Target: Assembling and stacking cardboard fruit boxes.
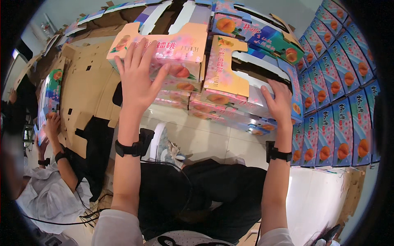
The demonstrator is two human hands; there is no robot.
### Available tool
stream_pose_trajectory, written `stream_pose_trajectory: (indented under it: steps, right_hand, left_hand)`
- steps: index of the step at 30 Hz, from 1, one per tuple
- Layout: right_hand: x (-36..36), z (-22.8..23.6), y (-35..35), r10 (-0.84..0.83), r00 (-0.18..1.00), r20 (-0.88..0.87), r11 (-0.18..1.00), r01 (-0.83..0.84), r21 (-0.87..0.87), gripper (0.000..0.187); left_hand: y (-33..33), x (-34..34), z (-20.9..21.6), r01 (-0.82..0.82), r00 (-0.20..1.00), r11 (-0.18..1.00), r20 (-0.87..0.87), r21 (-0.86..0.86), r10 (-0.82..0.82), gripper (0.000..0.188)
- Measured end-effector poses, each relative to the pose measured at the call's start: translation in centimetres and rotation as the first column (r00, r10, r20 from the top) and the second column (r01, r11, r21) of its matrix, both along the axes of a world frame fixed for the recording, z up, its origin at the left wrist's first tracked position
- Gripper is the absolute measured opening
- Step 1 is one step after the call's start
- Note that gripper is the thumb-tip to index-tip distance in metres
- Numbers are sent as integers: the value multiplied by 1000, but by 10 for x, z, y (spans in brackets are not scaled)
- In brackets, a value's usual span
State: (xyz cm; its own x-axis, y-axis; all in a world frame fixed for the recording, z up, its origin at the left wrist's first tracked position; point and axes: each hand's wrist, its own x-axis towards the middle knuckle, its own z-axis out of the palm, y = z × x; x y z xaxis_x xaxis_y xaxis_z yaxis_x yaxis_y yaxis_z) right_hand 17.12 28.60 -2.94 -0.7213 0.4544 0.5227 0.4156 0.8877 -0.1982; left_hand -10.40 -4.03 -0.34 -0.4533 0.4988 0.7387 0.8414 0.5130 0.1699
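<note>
At upper centre of the frame, two open-topped fruit boxes sat side by side on more boxes: a left box [188, 55] and a right box [230, 82], both with orange-yellow end panels. The person's left hand [139, 78] lay against the left box's panel, fingers straight and spread, clenched on nothing. The right hand [280, 100] rested on the right box near its cut-out top, fingers bent; whether they pinched the card I could not tell.

Risks, my judgement: a hard push from the flat palm could have buckled the thin panel or slid the left box off those below. A pull by the right hand's fingers could have torn the rim, since the cut-out left only narrow strips.

Labels: peach pictures and pink blossom throughout. Large red characters on the left box, partly covered by fingers, with fainter capitals beside them; red characters ran sideways down the right box's panel. Behind, a blue box [283, 47] carried red script. At right of frame, a wall of blue boxes [336, 106] bore bold brush-style characters.
</note>
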Motion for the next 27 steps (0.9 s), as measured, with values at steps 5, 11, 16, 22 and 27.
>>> stream_pose_trajectory:
  steps: [5, 11, 16, 22, 27]
  right_hand:
    - [22, 22, 17, -358, 859, -365, 922, 388, 8, 52]
    - [100, -24, 84, -667, 732, -141, 535, 338, -775, 67]
    - [113, -39, 91, -592, 785, -183, 469, 151, -870, 64]
    - [117, -32, 85, -567, 807, -166, 462, 145, -875, 57]
    - [117, -23, 85, -476, 876, -83, 437, 153, -887, 55]
  left_hand:
    - [-12, -20, -22, -85, 995, 970, 64, 227, 72, 71]
    - [-52, -108, -88, -384, 713, 704, 676, 597, -185, 81]
    - [-37, -81, -84, -368, 171, 703, 787, 609, -593, 93]
    - [-38, -87, -92, -326, 107, 717, 778, 616, -619, 95]
    - [-36, -96, -109, -281, 263, 697, 751, 660, -605, 93]
